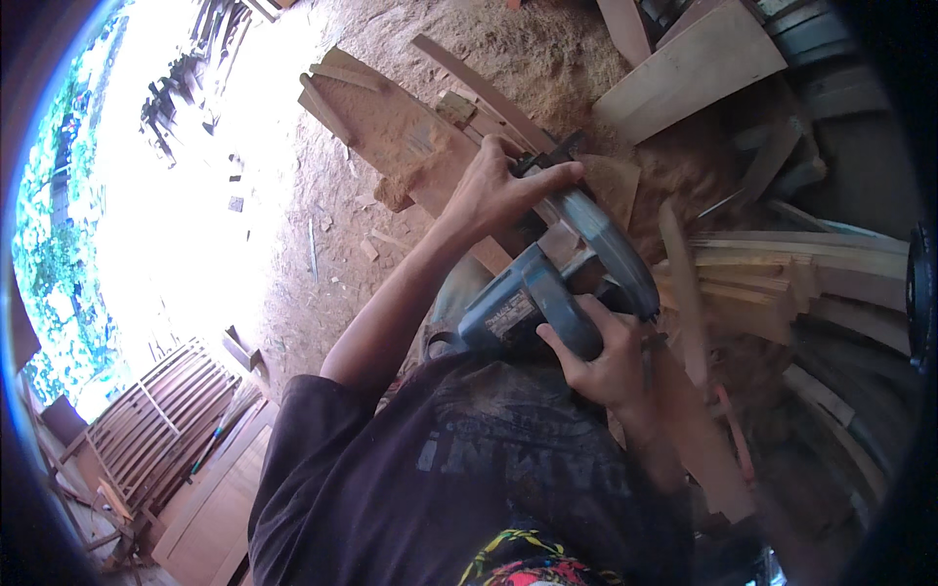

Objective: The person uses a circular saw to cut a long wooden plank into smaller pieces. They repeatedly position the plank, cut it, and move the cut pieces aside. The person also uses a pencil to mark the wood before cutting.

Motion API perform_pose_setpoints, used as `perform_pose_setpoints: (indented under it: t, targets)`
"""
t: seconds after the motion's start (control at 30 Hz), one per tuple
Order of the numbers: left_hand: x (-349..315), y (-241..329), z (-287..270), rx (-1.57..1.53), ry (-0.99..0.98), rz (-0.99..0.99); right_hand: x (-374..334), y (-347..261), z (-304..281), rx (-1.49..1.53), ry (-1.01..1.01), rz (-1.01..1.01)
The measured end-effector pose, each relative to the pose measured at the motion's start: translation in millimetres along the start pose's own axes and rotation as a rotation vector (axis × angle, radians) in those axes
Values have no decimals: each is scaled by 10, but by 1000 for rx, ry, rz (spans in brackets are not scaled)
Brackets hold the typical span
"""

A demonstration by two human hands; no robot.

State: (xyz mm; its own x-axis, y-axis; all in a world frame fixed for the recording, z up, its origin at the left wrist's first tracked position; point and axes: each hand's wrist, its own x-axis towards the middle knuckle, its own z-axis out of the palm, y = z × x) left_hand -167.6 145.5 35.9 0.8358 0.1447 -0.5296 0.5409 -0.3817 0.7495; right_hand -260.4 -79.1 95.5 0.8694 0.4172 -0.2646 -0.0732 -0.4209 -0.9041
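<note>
A blue-grey circular saw (508, 303) is held close in front of my body, its long curved blade guard (611, 244) on the right side. My right hand (611, 356) is closed around the saw's rear handle (562, 303). My left hand (498, 190) grips the front end of the saw, thumb stretched across toward the guard and the other fingers partly hidden. Under and beyond that hand lies a wide, sawdust-covered plank (391, 122). A narrow wooden strip (479, 88) runs out from the saw's front, alongside the plank. The blade itself is hidden.
Sawdust covers the ground (332, 215). A broad board (689, 73) leans at the far right, with stacked boards (801, 269) nearer on the right. Slatted wooden frames (166, 420) and a panel (215, 508) lie at lower left. Bright daylight washes out the left side.
</note>
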Motion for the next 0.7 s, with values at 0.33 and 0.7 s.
perform_pose_setpoints:
  t: [0.33, 0.7]
  targets:
    - [56, -256, 29, -84, 73, -96, 69, 144, -35, -9, -114, -55]
    - [103, -342, -50, -181, 40, -143, 147, 175, -51, -48, -306, 22]
